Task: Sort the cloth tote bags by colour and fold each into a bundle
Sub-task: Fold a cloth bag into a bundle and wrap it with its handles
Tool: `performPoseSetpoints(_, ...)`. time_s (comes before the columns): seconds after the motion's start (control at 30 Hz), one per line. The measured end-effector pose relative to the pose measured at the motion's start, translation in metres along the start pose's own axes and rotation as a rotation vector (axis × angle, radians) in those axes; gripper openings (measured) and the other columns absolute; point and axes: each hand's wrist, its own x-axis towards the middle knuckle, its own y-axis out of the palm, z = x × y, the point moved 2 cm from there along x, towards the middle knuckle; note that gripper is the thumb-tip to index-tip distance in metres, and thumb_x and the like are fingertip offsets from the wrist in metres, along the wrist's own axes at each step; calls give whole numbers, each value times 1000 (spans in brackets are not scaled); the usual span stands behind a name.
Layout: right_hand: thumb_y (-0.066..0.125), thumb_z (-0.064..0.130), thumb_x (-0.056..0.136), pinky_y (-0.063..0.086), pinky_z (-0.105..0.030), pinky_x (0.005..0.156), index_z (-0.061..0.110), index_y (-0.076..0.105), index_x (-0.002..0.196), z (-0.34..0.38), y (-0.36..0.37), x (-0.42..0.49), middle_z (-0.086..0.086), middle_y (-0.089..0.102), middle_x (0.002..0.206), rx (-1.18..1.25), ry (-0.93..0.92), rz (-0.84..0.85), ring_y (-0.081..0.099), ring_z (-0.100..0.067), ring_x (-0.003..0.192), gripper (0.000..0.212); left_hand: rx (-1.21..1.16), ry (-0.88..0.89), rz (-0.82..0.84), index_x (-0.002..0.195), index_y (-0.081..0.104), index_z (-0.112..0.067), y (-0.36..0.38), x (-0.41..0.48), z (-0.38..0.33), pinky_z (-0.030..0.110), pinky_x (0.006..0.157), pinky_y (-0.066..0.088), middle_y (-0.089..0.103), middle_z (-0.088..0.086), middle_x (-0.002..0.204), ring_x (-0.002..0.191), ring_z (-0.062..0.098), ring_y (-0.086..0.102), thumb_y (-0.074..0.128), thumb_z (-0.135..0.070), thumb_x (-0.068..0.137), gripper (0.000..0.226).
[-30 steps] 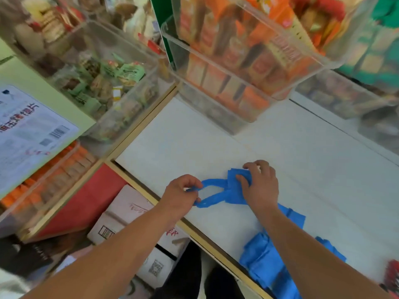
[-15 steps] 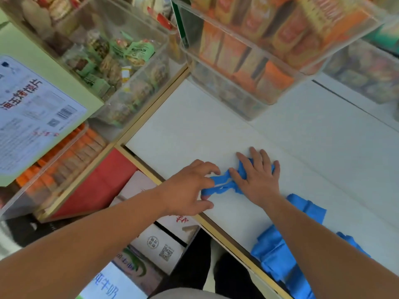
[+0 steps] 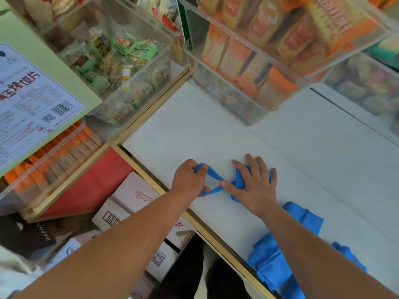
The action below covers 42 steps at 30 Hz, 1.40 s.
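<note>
Blue tote bag, bunched, sits on the white counter near its front edge, pinned under the right grip, fingers straight and spread. Left grip is clenched on the bag's handle loop, stretched leftward. More blue bags heaped beside the right forearm.

Matt blue cloth tote bag, clear glossy plastic bins

The left hand has drawn the blue handle loop out leftward, away from the flattened right hand.
</note>
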Motion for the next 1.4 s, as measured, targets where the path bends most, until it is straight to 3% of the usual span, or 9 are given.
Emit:
performPoseSetpoints(0.33, 18, 80, 93, -1, -59, 122, 51, 17, 155, 8, 21, 4, 5, -3, 168, -94, 114, -144, -13, -23, 154, 68, -145, -94, 161, 87, 60, -11, -3, 12, 0, 43, 83, 62, 61, 7, 71, 76, 24, 77, 72, -29, 93, 23)
performPoseSetpoints(0.43, 17, 77, 95, -1, -58, 122, 52, 17, 155, 7, 23, 5, 5, -2, 168, -89, 118, -151, -12, -24, 154, 65, -169, -14, 230, 108, 62, -14, -11, 6, -2, 40, 86, 62, 67, 10, 88, 82, 23, 77, 72, -20, 94, 19)
performPoseSetpoints(0.57, 18, 77, 95, 1, -58, 122, 52, 17, 154, 8, 22, 5, 5, -2, 168, -94, 124, -148, -11, -24, 154, 65, 57, 250, 334, 112, 70, -18, -24, 1, -4, 32, 88, 59, 68, 13, 106, 91, 19, 75, 63, -12, 99, 16)
performPoseSetpoints(0.7, 20, 79, 93, -1, -58, 122, 52, 14, 155, 8, 19, 5, 5, -6, 168, -101, 127, -107, -14, -23, 154, 68, 864, 535, 327, 134, 63, -22, -37, 18, 6, 38, 92, 50, 55, 4, 115, 103, 21, 59, 59, -23, 101, 33)
performPoseSetpoints(0.83, 23, 80, 92, -2, -59, 122, 53, 10, 155, 9, 15, 5, 6, -10, 167, -78, 126, -69, -16, -22, 154, 70, 1412, 762, 294, 134, 56, -19, -29, 14, 0, 34, 68, 39, 47, 4, 117, 109, 22, 46, 57, -9, 95, 41)
performPoseSetpoints(1.0, 27, 81, 91, -1, -59, 122, 54, 8, 155, 9, 14, 4, 6, -11, 166, -68, 117, -69, -15, -22, 154, 72, 1392, 980, 262, 114, 67, -16, -16, 11, -12, 35, 73, 32, 50, 5, 115, 114, 26, 45, 58, -11, 95, 22)
performPoseSetpoints(1.2, 32, 83, 88, -6, -59, 121, 54, 2, 155, 6, 9, 6, 6, -18, 166, -71, 104, 24, -19, -22, 153, 79, 1143, 1511, 538, 86, 66, -18, -12, 5, -9, 39, 112, 34, 58, 1, 134, 131, 29, 44, 70, -19, 92, 7)
performPoseSetpoints(1.3, 27, 85, 86, -6, -59, 121, 56, 0, 154, 4, 8, 5, 7, -19, 166, -81, 94, 41, -19, -21, 153, 80, 1072, 1202, 670, 78, 49, -29, -13, -2, -10, 40, 106, 43, 60, -7, 88, 97, 20, 55, 63, -22, 98, 25)
performPoseSetpoints(1.4, 23, 83, 87, -9, -59, 121, 57, 6, 154, 4, 5, 5, 9, -17, 166, -32, 82, 65, -20, -17, 152, 73, 707, 699, 539, 87, 49, -34, -19, 1, -17, 33, 77, 51, 55, -6, 76, 77, 15, 57, 55, -33, 103, 17)
